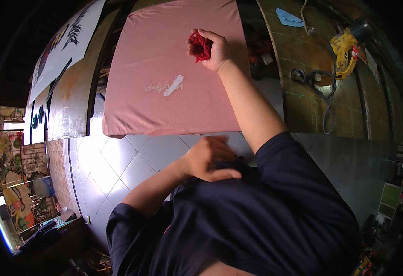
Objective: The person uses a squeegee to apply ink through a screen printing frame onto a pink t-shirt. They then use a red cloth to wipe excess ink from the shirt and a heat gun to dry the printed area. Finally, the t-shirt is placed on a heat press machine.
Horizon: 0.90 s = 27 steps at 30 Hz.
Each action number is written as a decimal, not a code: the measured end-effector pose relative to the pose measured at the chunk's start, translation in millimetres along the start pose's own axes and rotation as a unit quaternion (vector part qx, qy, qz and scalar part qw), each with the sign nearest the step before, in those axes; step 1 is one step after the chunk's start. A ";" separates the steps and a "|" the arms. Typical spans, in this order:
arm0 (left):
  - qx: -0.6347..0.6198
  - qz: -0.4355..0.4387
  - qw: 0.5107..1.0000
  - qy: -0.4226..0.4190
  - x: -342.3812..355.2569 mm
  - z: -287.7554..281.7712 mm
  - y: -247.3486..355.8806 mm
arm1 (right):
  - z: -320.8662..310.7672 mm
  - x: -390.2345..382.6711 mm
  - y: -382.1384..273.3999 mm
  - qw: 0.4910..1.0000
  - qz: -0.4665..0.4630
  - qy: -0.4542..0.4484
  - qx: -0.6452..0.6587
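Observation:
A pink T-shirt (146, 55) lies stretched flat over a board in front of me, with small white lettering and a white patch (174, 86) on it. Over its far right part, my right hand (217, 50) is closed around a crumpled red cloth (200, 47). Close to my body, just off the near edge of the pink T-shirt, my left hand (208, 158) is in front of my dark shirt (256, 202). Its thumb points right, but its fingers are blurred and partly hidden, so I cannot tell whether they grip the dark fabric.
On the right-hand board (298, 110) lie a yellow heat gun (344, 50), its looped dark cord (329, 115) and a light blue piece (289, 18). A printed white sheet (65, 43) covers part of the left board. Gaps separate the boards; grey floor tiles (137, 156) show below.

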<state>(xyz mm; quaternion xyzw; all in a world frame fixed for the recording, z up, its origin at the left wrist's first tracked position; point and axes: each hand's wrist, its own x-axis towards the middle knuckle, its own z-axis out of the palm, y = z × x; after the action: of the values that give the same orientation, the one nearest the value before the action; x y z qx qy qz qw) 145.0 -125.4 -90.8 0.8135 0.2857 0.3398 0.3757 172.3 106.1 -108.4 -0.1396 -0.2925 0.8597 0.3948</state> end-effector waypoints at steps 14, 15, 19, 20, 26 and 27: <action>0.362 -0.153 0.893 0.221 18.0 -10.3 -10.9 | -5.2 0.9 -0.6 1.000 -0.008 -0.020 -0.015; 0.455 -0.194 0.849 0.186 15.0 2.7 -15.6 | -6.1 -0.2 1.0 1.000 -0.008 -0.020 -0.010; 0.014 -0.070 0.997 0.017 -5.2 7.8 5.2 | -3.9 0.7 2.0 1.000 -0.003 -0.016 0.001; 0.110 -0.090 0.987 0.078 -6.3 1.3 2.4 | -4.5 -0.3 2.2 1.000 -0.002 -0.006 0.003; 0.483 -0.426 0.724 0.248 -10.9 -41.0 -30.5 | -5.8 -0.4 -0.2 1.000 -0.010 -0.010 -0.015; 0.487 -0.442 0.712 0.248 -17.7 -45.8 -33.5 | -5.1 -0.8 -1.0 1.000 -0.010 -0.010 -0.015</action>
<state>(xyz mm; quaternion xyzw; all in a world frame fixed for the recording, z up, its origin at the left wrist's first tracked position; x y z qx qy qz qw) 92.0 -100.5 -101.5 0.5515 0.8212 0.1381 -0.0496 175.8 108.0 -111.8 -0.1343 -0.3109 0.8524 0.3983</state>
